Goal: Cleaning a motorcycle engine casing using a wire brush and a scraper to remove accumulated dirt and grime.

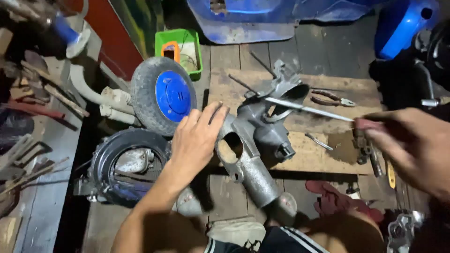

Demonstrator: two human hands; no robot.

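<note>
My left hand (196, 139) rests flat, fingers spread, against the left side of a grey metal scooter engine casing (255, 140) that lies on a wooden board (318, 154). My right hand (412, 145), blurred at the right, grips the red handle of a long screwdriver (309, 109). The screwdriver's shaft runs left and its tip sits inside the round opening at the casing's top. A large round hole shows in the casing just beside my left fingers.
A small wheel with a blue hub (163, 95) leans left of the casing, above a dark tyre and rim (126, 164). Pliers (333, 98) lie on the board. A green tray (180, 49), blue body panels (248, 18), a red rag (333, 199) and tools at left surround the spot.
</note>
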